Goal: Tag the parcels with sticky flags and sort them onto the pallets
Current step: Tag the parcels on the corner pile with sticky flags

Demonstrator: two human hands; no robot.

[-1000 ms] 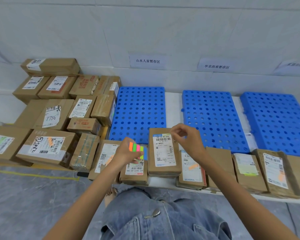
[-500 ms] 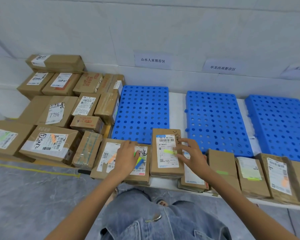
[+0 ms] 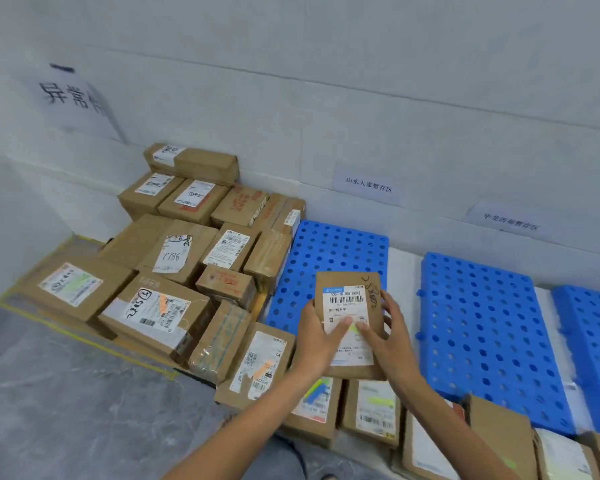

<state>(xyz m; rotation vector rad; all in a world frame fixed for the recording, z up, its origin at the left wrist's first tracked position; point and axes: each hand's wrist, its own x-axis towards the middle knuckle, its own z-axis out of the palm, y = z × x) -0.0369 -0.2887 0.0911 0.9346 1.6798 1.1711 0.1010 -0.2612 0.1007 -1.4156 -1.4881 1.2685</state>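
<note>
A parcel sorting depot: labelled cardboard parcels (image 3: 174, 268) stacked on the floor, blue perforated plastic pallets (image 3: 478, 334) along a white wall, paper zone signs (image 3: 368, 186) taped above them.

Both bare forearms reach up from bottom of frame, converging toward centre. Left hand (image 3: 317, 339) grips the left edge of a flat brown cardboard parcel with a white shipping label (image 3: 349, 320), thumb laid across the front, fingers hidden behind. Right hand (image 3: 392, 336) grips the right edge, thumb on the label, fingertips (image 3: 388, 299) curled round the side. Thumbs nearly meet. Parcel lifted, held between both hands, tilted slightly.
</note>
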